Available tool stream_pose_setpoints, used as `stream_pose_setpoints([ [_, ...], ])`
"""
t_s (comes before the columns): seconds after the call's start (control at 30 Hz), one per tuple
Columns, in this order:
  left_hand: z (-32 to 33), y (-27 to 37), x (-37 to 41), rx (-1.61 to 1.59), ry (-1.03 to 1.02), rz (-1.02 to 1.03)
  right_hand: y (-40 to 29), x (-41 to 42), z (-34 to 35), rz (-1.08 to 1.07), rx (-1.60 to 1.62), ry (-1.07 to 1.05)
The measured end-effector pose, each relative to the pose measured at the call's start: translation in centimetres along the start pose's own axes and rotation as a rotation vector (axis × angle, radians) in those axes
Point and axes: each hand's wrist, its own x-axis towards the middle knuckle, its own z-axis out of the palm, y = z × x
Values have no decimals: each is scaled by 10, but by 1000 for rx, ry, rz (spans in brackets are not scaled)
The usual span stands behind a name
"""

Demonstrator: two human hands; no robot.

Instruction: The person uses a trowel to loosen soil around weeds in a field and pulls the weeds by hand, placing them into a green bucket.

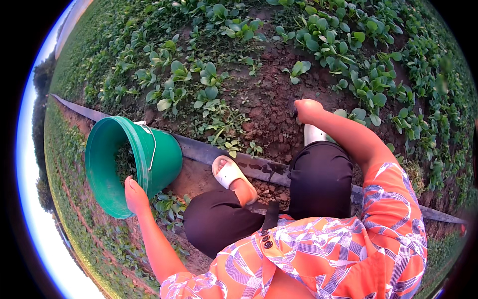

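Observation:
My left hand [136, 196] grips the rim of a green plastic bucket [162, 160], which is tilted with its mouth facing left. Dark green plant matter [126, 159] lies inside, partly hidden by the bucket's wall. Low over the bare soil, near my raised knee, my right hand [308, 110] is closed on a small dark object [291, 106]; what it is cannot be told. Just above this hand stands a small leafy green seedling [298, 71] in cracked brown soil [270, 101].
A dark irrigation hose or strip [201, 149] runs across the ground under my legs. My white slide sandal [229, 173] rests beside it. Rows of leafy green plants [325, 33] grow ahead and to the right, with small weeds [220, 121] near the strip.

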Motion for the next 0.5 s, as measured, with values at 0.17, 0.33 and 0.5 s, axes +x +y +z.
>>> stream_pose_setpoints([
  [0.17,8,-17,2,6,30,43,-26,6,12,57,62,-150],
  [0.33,12,-10,4,-57,69,40,-40,-6,-53,-135,102,47],
  [0.5,-14,-15,3,27,171,20,-169,-128,-206,-1281,770,408],
])
